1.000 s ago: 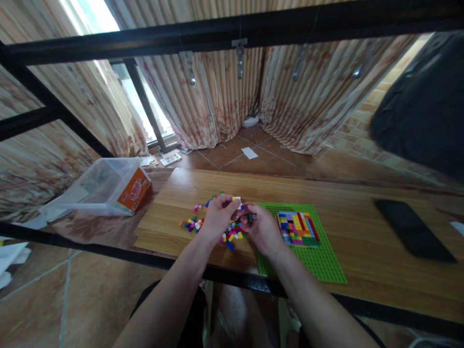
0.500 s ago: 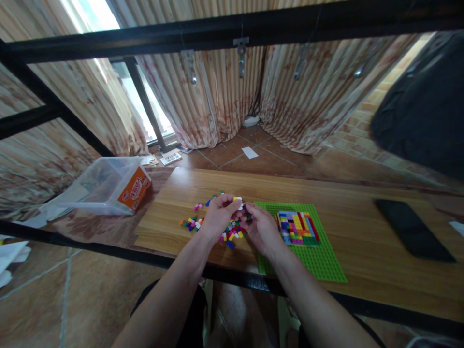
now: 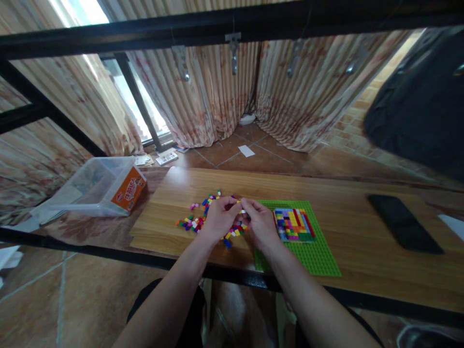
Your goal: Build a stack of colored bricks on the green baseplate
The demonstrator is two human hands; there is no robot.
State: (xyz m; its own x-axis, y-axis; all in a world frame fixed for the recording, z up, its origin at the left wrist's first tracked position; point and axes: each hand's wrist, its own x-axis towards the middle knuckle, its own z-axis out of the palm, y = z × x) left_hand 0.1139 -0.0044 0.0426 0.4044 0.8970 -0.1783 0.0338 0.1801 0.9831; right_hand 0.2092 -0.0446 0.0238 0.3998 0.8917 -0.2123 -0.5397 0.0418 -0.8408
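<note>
My left hand (image 3: 219, 217) and my right hand (image 3: 261, 223) meet at the fingertips above a pile of small toy bricks (image 3: 197, 224). Both are closed in a pinch around small toy bricks (image 3: 242, 211), of which a bit of white and yellow shows; the fingers hide the rest. Just right of my right hand, a square block of many-coloured bricks (image 3: 294, 224) sits on a green studded baseplate (image 3: 319, 258). My right wrist passes over the baseplate's left edge.
A clear plastic bin (image 3: 92, 193) with an orange label stands left of the wooden board (image 3: 155, 212). On the right lies a dark flat tablet-like object (image 3: 404, 223). A black metal bar (image 3: 152, 36) crosses above, and another runs along the near edge.
My fingertips have come closer together, and the white and yellow brick between them is now more covered. The whole view has shifted slightly; the brick block on the baseplate looks the same.
</note>
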